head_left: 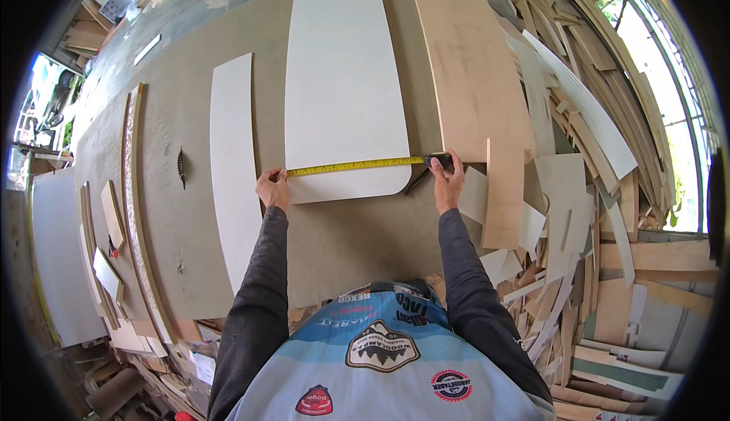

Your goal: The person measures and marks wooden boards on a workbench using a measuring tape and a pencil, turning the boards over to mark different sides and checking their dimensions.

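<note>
A yellow tape measure is stretched across the near end of a white board with rounded near corner on its right. My left hand pinches the blade's end at the board's left edge. In my right hand is the tape's black case, just beyond the board's right edge. Close to my left wrist lies a narrower white board. A dark, thin object pokes out beside the rounded corner; its kind is unclear.
A wide tan board lies right of the white one, with a shorter tan piece near my right forearm. Wood offcuts pile up along the right. At left are a long wood strip and a dark toothed piece.
</note>
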Demonstrator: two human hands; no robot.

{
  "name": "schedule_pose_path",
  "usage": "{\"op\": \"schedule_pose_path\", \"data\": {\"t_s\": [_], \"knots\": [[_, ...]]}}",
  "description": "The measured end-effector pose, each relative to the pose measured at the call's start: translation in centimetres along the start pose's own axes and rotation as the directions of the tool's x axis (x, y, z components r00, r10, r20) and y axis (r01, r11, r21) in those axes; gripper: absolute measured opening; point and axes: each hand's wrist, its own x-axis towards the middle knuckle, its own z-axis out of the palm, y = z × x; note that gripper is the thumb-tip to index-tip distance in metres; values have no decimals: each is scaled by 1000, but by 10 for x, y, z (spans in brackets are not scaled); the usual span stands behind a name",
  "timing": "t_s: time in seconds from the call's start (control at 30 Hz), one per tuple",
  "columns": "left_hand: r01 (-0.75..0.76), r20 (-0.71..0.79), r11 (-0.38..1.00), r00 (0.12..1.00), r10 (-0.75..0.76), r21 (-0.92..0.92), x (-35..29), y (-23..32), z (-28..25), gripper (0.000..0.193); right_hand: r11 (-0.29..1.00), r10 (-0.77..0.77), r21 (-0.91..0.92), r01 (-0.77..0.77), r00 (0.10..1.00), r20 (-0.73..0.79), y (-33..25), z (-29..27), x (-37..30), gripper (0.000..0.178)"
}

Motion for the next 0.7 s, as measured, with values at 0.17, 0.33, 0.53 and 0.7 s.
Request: {"op": "schedule_pose_path", "data": {"t_s": [0.17, 0.33, 0.53, 0.7], "knots": [[-21, -58, 992, 998, 14, -125, -12, -11, 9, 16, 997, -75, -16, 75, 997, -5, -4, 12, -13, 58], [-43, -30, 992, 999, 39, -122, -15, -5, 7, 16, 997, -77, -6, 77, 997, 19, -4, 6, -15, 58], [-41, -19, 990, 999, 38, -138, -14, -5, 4, 16, 994, -68, 90, 64, 997, 43, 0, 5, -18, 57], [-58, -19, 993, 998, 57, -101, -10, -10, 4, 16, 993, -47, 115, 40, 997, 60, 0, 4, -19, 56]]}}
